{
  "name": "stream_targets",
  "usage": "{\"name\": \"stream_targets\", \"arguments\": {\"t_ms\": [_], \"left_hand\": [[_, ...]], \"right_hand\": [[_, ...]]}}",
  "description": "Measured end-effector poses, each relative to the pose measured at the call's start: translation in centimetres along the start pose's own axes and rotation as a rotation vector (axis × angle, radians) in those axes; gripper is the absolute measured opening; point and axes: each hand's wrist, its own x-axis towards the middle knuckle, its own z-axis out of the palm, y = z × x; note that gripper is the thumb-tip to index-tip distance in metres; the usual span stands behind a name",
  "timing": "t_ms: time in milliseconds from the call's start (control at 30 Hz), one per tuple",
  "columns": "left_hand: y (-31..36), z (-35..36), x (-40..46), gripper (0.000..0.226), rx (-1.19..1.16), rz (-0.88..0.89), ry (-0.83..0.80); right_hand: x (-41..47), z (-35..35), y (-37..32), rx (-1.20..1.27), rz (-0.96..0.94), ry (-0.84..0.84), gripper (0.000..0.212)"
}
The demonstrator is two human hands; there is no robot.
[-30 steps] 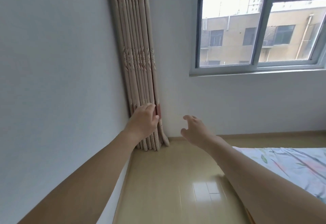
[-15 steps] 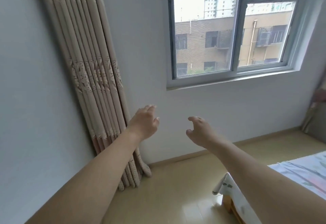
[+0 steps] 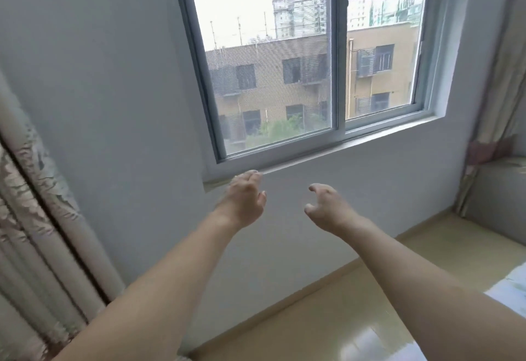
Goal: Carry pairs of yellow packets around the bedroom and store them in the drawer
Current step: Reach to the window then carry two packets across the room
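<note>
No yellow packet and no drawer are in view. Both my arms reach forward toward the wall under the window. My left hand point(image 3: 246, 200) is open with loosely curled fingers and holds nothing, just below the window sill point(image 3: 327, 154). My right hand point(image 3: 327, 208) is also open and empty, fingers spread and slightly bent, a hand's width to the right of the left one.
A sliding window point(image 3: 313, 61) fills the upper middle. A gathered beige curtain point(image 3: 31, 218) hangs at the left, another curtain point(image 3: 501, 90) at the right. Light wooden floor point(image 3: 327, 318) runs below the wall. A bed corner point(image 3: 509, 289) shows at the lower right.
The view has swung right and up: the left curtain slid to the frame's edge and the window moved to the centre. Both hands stay raised, open and empty.
</note>
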Motion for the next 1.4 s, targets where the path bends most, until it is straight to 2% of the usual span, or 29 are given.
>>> {"name": "stream_targets", "arguments": {"t_ms": [400, 667, 900, 1067, 1400], "left_hand": [[2.3, 13.2, 28.8, 0.053, -0.097, 0.269, -0.097], [6.8, 21.3, 50.5, 0.050, -0.211, 0.467, -0.097], [17.3, 31.0, 61.9, 0.051, -0.297, 0.664, -0.205], [26.7, 37.8, 68.9, 0.052, -0.296, 0.819, -0.255], [47.0, 44.1, 86.7, 0.046, -0.369, 0.914, -0.221]], "right_hand": [[24.0, -3.1, 12.3, -0.050, 0.249, 0.087, 0.056], [39.4, -8.6, 20.8, -0.100, 0.454, 0.272, 0.055], [45.7, -14.0, 32.1, -0.090, 0.653, 0.387, 0.056], [49.8, -17.6, 42.5, -0.107, 0.760, 0.411, 0.053], [57.7, -33.9, 59.8, -0.158, 0.806, 0.611, 0.052]]}}
